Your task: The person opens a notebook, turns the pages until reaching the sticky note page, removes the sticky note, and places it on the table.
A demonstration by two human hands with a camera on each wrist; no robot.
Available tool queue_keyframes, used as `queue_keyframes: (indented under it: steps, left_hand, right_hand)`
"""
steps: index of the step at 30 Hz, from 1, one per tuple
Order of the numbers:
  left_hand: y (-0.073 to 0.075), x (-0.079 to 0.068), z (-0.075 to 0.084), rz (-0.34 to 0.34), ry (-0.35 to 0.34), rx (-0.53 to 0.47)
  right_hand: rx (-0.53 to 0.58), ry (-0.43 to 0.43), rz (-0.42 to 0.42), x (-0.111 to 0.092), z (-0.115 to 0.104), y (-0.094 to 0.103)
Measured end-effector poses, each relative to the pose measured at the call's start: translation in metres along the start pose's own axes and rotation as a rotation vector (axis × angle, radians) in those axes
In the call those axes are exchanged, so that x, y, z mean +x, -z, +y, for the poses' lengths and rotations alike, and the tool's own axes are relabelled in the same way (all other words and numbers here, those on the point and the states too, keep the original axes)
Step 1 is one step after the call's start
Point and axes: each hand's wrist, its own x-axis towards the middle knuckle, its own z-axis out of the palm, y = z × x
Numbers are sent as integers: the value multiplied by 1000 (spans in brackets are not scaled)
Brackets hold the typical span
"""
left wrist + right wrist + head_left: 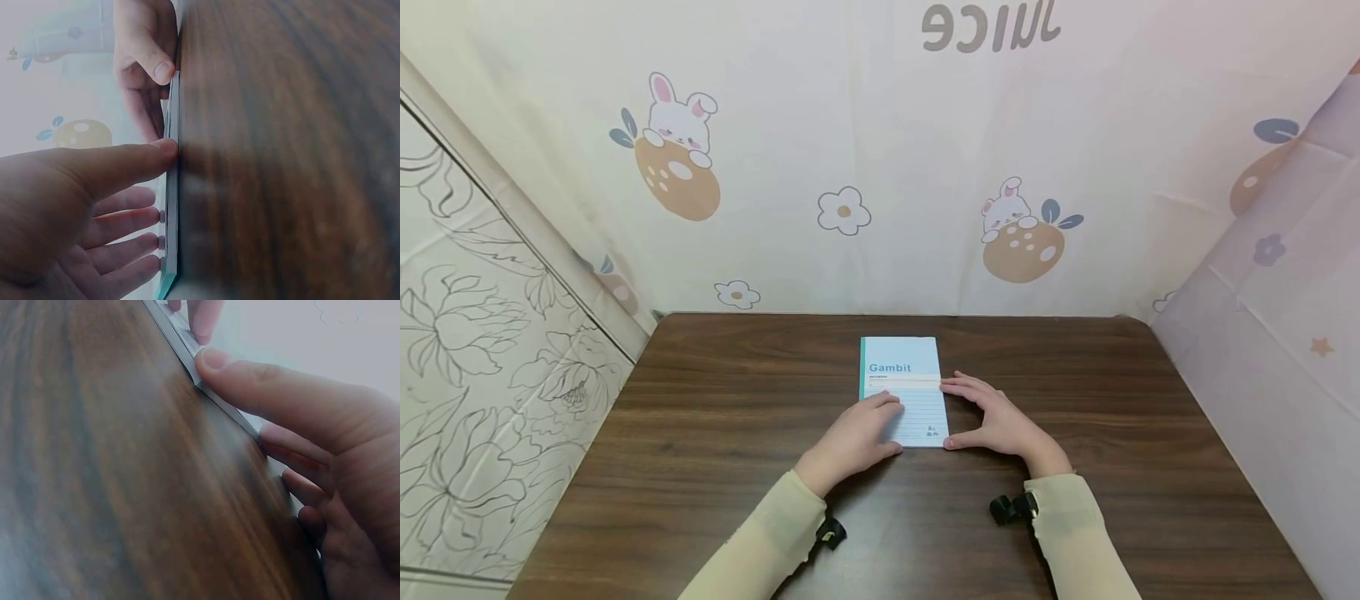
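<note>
A pale blue notebook [919,398] with a teal spine and the word Gambit lies flat on the wooden table. Across its lower left part rests my left hand [853,435], fingertips on the cover and thumb at the near edge. My right hand [1003,422] is at the notebook's right side, its fingers touching the long edge and its thumb at the near right corner. In the left wrist view, the thumb presses on the page edge [173,212] while the other fingertips touch the cover. The right wrist view shows the right thumb [234,378] against the corner.
The dark brown table [737,367] meets a hanging curtain [910,133] printed with rabbits and flowers at its far edge. A flower-patterned panel [475,350] stands on the left, and more curtain on the right. Black straps with small devices [1015,507] sit on both wrists.
</note>
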Motion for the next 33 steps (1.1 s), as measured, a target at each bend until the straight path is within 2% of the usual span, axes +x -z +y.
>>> queue_keyframes:
  steps: [15,23,33]
  left_hand:
    - [1,-1,-6,8,-20,-110]
    - [3,-1,-10,1,-14,-229]
    - [4,-2,-16,-17,-14,-277]
  right_hand:
    - [25,19,6,-2,3,2]
    - [46,27,15,-4,4,4]
    - [27,14,7,0,0,0]
